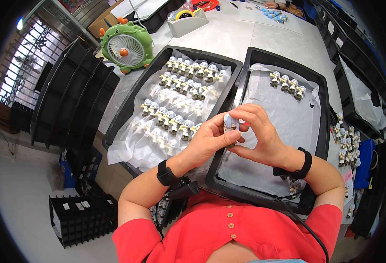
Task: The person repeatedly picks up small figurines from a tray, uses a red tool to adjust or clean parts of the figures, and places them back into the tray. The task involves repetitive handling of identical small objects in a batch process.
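- Head view: the left black tray (127, 115), lined with a white sheet, holds rows of small white-and-blue figurines (182, 94), several rows lying under clear film.
- The right black tray (320, 115), lined with a white sheet too, holds only a short row of four figurines (288, 83) at its far end.
- More loose figurines (345, 142) lie on the table right of that tray.
- Over the near left part of the right tray, the left hand (208, 142) and right hand (258, 133) together hold one held figurine (230, 122).
- Both hands are closed narrowly on it: left thumb and fingers pinch its side, right fingertips curl over its top.
- A green fan (126, 46) stands beyond the left tray.
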Demonstrator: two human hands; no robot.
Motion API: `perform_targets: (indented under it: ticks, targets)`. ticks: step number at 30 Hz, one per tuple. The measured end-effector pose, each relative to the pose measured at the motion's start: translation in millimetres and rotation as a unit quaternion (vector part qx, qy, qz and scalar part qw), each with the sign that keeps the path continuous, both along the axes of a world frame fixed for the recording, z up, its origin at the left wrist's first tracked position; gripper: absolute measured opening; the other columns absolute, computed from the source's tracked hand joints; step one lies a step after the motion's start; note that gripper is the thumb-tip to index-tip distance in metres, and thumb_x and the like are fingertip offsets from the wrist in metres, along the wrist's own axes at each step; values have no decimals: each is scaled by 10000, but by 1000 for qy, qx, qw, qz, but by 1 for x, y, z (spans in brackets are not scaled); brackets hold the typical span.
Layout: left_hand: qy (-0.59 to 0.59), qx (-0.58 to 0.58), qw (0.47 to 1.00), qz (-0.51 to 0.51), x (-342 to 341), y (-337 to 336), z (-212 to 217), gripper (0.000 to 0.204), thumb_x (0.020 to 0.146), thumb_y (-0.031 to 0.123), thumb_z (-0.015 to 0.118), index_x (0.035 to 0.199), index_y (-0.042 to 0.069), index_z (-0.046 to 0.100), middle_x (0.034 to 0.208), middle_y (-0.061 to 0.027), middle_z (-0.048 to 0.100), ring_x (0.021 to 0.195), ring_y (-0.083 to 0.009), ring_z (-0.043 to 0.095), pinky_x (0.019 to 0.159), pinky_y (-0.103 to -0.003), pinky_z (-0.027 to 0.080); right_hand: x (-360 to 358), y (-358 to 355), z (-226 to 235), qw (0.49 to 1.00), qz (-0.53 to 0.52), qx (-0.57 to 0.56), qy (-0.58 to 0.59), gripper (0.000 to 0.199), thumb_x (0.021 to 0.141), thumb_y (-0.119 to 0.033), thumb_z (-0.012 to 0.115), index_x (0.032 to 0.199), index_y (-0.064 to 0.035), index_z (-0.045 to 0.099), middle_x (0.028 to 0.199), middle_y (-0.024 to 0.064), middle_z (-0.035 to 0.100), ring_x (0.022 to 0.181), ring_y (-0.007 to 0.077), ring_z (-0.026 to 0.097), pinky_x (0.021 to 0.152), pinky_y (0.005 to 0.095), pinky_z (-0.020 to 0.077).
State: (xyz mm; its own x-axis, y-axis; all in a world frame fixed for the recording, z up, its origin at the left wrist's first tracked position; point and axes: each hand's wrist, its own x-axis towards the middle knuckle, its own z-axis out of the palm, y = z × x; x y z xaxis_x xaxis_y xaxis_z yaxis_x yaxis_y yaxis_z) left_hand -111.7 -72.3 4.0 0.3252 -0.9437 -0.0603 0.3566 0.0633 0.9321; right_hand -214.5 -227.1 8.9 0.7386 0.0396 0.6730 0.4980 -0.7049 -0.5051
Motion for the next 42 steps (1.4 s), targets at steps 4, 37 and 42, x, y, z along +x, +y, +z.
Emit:
perform_targets:
  ticks: [4, 37, 42]
  targets:
    - [4, 5, 1000, -2, 0, 0, 4, 448, 872, 209, 656, 1249, 48, 476, 1104, -33, 583, 933, -118, 586, 790, -264, 502, 0, 0, 0, 1000, 5, 1, 1, 667, 589, -55, 800, 1188, -55, 505, 1129, 122, 508, 1055, 293, 491, 859, 367, 461]
    - [-12, 8, 1000, -7, -1, 0, 2, 422, 890, 210, 623, 1233, 30, 455, 1122, -93, 577, 976, -195, 612, 824, -316, 514, 0, 2, -1, 1000, 5, -2, -3, 607, 620, -75, 790, 1168, -60, 529, 1128, 117, 509, 1032, 280, 495, 804, 345, 473]
    - [-2, 4, 1000, -15, -1, 0, 1, 413, 891, 189, 616, 1233, 25, 450, 1126, -97, 569, 975, -200, 613, 819, -318, 519, 0, 2, -4, 1000, 10, 14, 4, 611, 622, -65, 783, 1174, -60, 521, 1131, 120, 508, 1039, 282, 492, 804, 344, 476]
